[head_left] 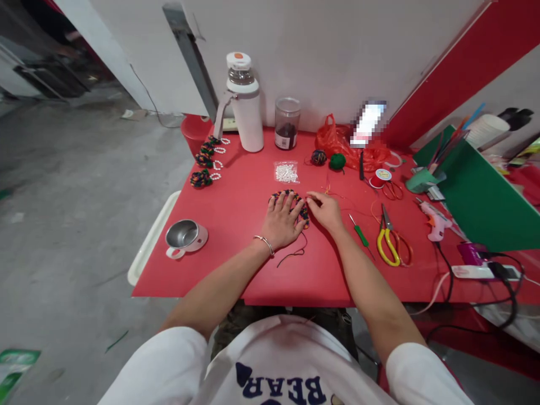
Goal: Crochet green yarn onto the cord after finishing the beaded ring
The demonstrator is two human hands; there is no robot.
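A dark multicoloured crocheted piece [305, 215], curved like a ring, lies on the red table [236, 225]. My left hand [282, 218] rests flat over it with fingers spread, hiding much of its middle. At the piece's right edge my right hand [324, 209] is closed in a pinch; what is between the fingertips is too small to make out. A dark yarn end [292, 253] trails below my left hand. Beyond my hands lies a clear bag of white beads [286, 172], with a multicoloured yarn ball [318, 157] and a green yarn ball [337, 162] to its right.
Right: green-handled hook [361, 235], yellow-handled scissors [387, 242], red thread spool [380, 178], pink glue gun [437, 220], power strip [472, 272]. Left: metal-lined cup [185, 237] and several beaded crocheted pieces [201, 178]. Back: white flask [248, 115], jar [287, 124], red plastic bag [331, 138].
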